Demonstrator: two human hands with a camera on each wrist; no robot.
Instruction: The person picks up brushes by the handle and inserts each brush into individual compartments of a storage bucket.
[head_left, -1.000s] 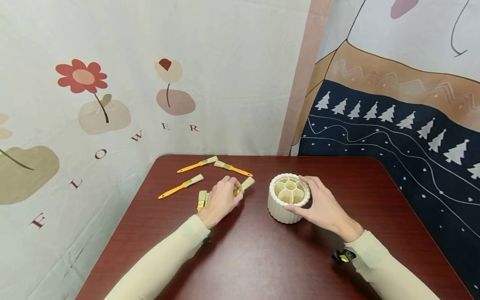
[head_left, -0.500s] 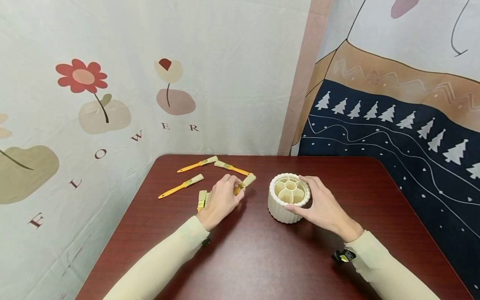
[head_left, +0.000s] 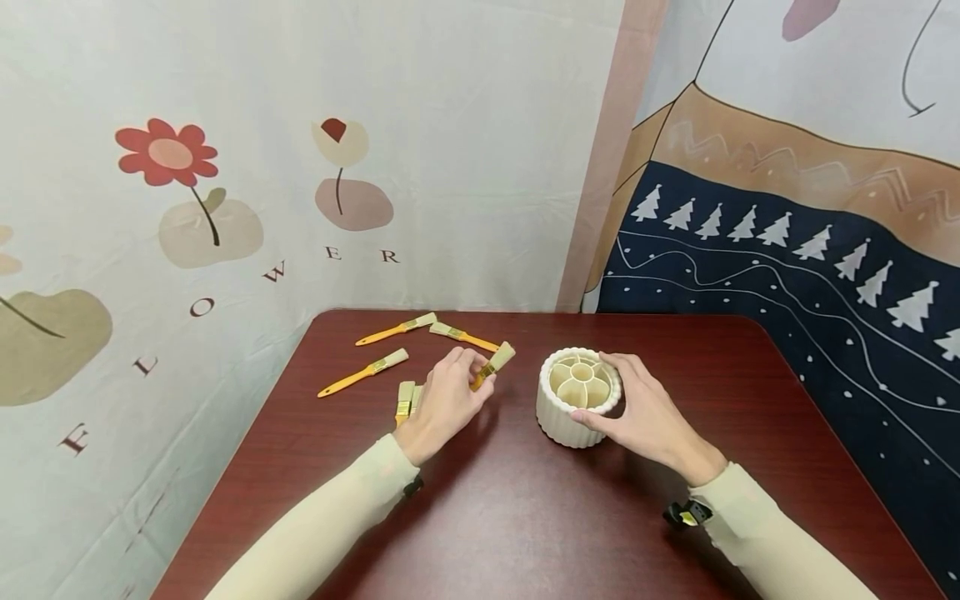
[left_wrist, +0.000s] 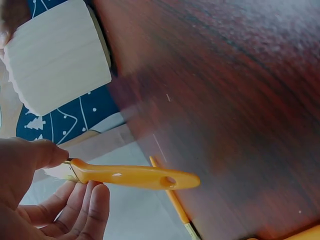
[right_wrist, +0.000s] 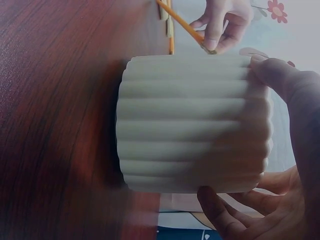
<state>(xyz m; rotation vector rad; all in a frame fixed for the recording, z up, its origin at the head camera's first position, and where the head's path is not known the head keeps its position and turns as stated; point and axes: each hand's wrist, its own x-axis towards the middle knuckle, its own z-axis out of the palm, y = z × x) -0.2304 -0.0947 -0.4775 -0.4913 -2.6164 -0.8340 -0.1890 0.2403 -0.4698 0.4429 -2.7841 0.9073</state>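
My left hand (head_left: 450,400) pinches a small paintbrush (left_wrist: 135,176) near its metal collar, between thumb and fingers. Its pale bristles point up and to the right in the head view; the orange handle, with a hole at its end, juts out in the left wrist view. To the right, a cream, ribbed round holder (head_left: 576,417) stands upright on the table, its inside split into petal-shaped compartments around a central ring. My right hand (head_left: 652,412) grips that holder by the rim and side, with thumb and fingers spread about it.
More orange-handled paintbrushes lie on the dark red table (head_left: 525,517): one brush (head_left: 363,372) at the left, another brush (head_left: 396,328) and a third brush (head_left: 463,336) at the back. Bristle ends of brushes (head_left: 405,400) show beside my left hand. Printed cloth (head_left: 480,167) hangs behind.
The paintbrush in my left hand has risen slightly and shifted a little to the right, its bristles tilting up. My right hand and the holder have stayed in place.
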